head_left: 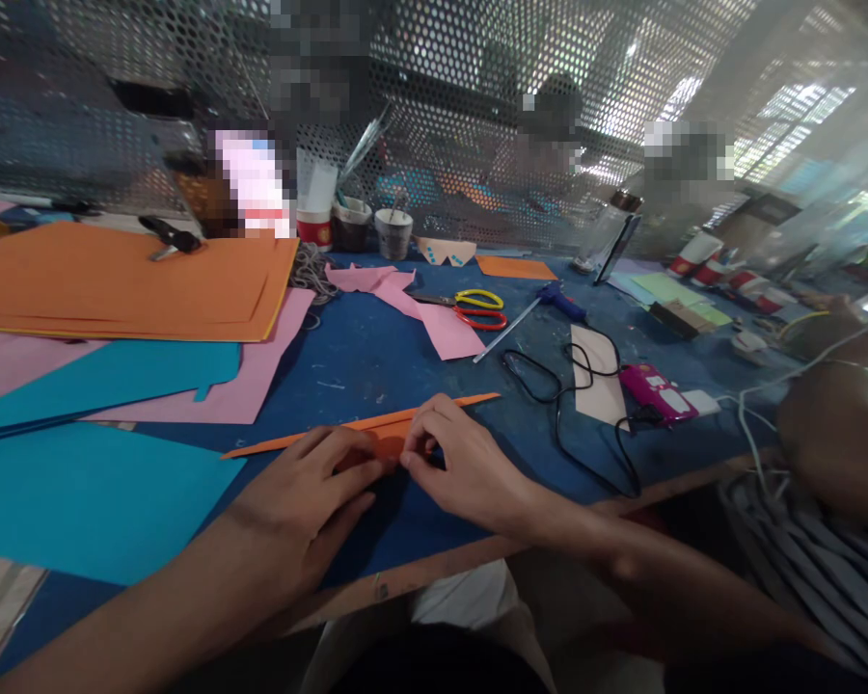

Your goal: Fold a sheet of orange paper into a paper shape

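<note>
A long, narrow strip of folded orange paper lies slantwise on the blue table in front of me, both ends tapering to points. My left hand rests over its left half, fingers bent and close together at the paper's near edge. Just right of it, my right hand is curled, with thumb and fingertips pinched at the paper's middle. The fingertips of both hands nearly meet there. My fingers partly hide the middle of the paper.
Orange sheets, blue paper and pink paper spread leftward. Scissors lie beyond my hands, with a blue glue gun and black cord to their right. A magenta power strip sits near another person's arm.
</note>
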A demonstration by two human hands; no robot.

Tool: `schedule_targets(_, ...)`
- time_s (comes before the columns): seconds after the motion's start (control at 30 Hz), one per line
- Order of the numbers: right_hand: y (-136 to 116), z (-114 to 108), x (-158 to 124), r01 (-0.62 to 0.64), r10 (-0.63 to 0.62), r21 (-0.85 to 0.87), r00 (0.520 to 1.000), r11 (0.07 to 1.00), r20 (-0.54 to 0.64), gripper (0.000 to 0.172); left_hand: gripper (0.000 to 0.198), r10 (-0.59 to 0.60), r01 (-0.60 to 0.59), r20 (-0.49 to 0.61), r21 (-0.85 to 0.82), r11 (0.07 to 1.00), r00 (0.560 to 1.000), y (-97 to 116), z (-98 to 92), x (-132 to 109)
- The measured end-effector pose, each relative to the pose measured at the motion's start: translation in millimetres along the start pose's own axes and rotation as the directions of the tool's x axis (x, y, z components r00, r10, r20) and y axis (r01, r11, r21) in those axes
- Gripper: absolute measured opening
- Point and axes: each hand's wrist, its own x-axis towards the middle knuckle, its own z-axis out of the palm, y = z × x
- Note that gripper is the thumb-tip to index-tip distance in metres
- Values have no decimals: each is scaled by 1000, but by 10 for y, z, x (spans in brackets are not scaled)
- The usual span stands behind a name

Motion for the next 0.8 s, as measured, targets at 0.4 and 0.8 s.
schedule_targets(0.4, -46, 22, -3, 19, -20, -18, 999, 1000, -29, 11, 29, -26, 28, 35, -39, 999, 999, -34, 37, -29)
schedule_targets(0.8, -101, 23, 6, -4, 3, -46, 1000, 999, -26, 14, 33, -14, 14, 12, -43, 999, 1000, -37, 28, -32)
